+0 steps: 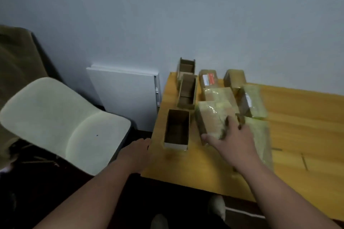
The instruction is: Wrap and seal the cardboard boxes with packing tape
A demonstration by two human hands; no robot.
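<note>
Under right grip [235, 135], tape-wrapped glossy cardboard box [214, 119]

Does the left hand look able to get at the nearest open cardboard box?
Probably yes: the left hand sits at the yellow table's edge, and nothing stands between it and the nearest open cardboard box.
</note>
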